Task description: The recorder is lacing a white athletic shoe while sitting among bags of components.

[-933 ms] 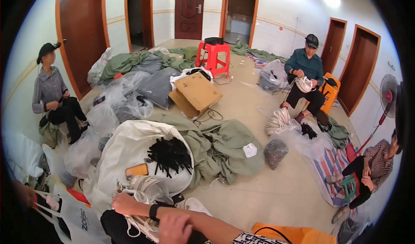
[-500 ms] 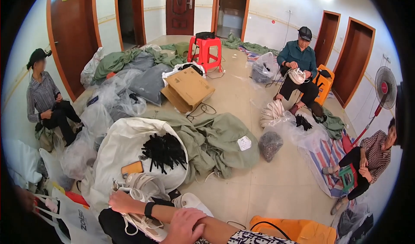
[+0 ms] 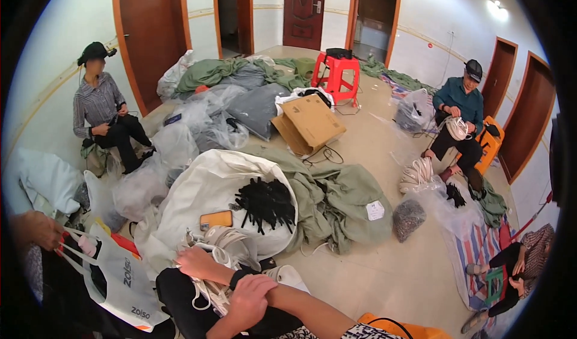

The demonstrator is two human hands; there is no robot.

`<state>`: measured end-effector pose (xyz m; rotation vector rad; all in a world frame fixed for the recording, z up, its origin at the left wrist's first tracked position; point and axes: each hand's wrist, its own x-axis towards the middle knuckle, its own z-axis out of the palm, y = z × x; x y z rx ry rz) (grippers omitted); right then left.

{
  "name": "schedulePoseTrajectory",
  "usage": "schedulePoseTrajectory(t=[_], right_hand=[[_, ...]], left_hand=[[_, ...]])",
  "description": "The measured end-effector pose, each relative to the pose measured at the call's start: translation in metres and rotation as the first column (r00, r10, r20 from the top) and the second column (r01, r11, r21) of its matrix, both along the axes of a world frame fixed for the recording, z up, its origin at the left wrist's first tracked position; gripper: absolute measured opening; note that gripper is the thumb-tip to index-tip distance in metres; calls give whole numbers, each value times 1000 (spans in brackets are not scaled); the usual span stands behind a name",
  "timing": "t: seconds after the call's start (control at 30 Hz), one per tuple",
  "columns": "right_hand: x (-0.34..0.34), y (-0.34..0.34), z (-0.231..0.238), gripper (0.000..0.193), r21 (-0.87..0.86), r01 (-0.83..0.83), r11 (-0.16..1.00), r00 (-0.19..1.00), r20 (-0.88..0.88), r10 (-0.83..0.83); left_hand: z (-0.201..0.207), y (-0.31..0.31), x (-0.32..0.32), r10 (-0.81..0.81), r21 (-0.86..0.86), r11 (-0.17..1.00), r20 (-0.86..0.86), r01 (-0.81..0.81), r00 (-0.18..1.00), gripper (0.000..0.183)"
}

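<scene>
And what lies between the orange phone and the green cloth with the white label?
In the head view: black strips, lying on the white sack between phone and green cloth.

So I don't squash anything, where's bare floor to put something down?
Bare floor shows between the green cloth and striped mat, and between the cardboard box and teal-shirted worker. It's crowded around the right hand: shoes, white sack, black strips.
</scene>
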<state>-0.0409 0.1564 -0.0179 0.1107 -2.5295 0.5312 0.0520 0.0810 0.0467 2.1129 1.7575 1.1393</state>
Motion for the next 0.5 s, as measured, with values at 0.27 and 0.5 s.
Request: schedulePoseTrajectory(t=[0.27, 0.5], right_hand=[[-5, 8, -21, 15, 11, 56, 998, 993, 106, -57], [-3, 11, -21, 14, 38, 38, 999, 999, 32, -39]], left_hand=[[33, 3, 65, -237, 62, 971, 168, 230, 957, 25], [17, 7, 37, -195, -7, 980, 94, 197, 976, 35]])
